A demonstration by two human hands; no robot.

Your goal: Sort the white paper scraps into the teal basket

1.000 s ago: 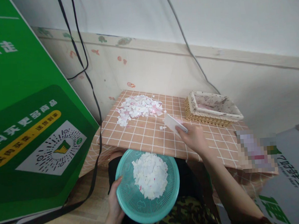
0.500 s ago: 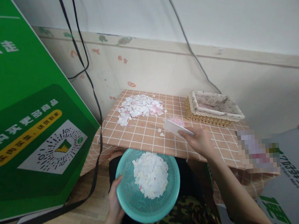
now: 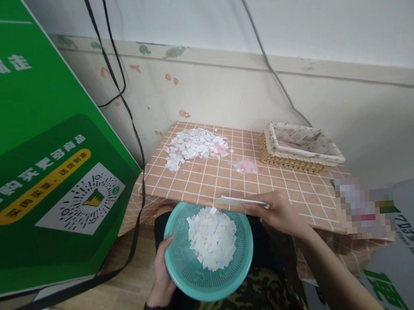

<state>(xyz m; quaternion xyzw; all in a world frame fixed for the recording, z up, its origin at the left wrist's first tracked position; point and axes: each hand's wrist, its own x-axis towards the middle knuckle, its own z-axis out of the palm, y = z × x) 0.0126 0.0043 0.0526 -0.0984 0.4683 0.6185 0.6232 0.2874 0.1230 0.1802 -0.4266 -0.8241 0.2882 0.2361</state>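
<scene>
My left hand (image 3: 162, 270) grips the left rim of a teal plastic colander (image 3: 210, 288) held over my lap, its thumb on the inside. White paper scraps (image 3: 214, 241), a few marked red, are heaped in the colander. In my right hand (image 3: 275, 211) is a flat white scraper (image 3: 239, 201), held almost level at the table's front edge, just above the colander's far rim. One small scrap is by the scraper's left end, over the heap. Behind it on the table lie a small pink pile (image 3: 245, 166) and a larger pile of white and pink scraps (image 3: 196, 145).
The table has a brown checked tablecloth (image 3: 184, 182). A cloth-lined wicker basket (image 3: 298, 161) stands at its back right. A green sign board (image 3: 42, 104) rises at left with a black strap (image 3: 140, 177) hanging beside it. A grey cable (image 3: 262, 48) runs down the wall.
My right hand has drawn the scraper toward me, from beside the pink pile to the table's front edge. The small loose scraps there have left the cloth. My left hand still holds the colander.
</scene>
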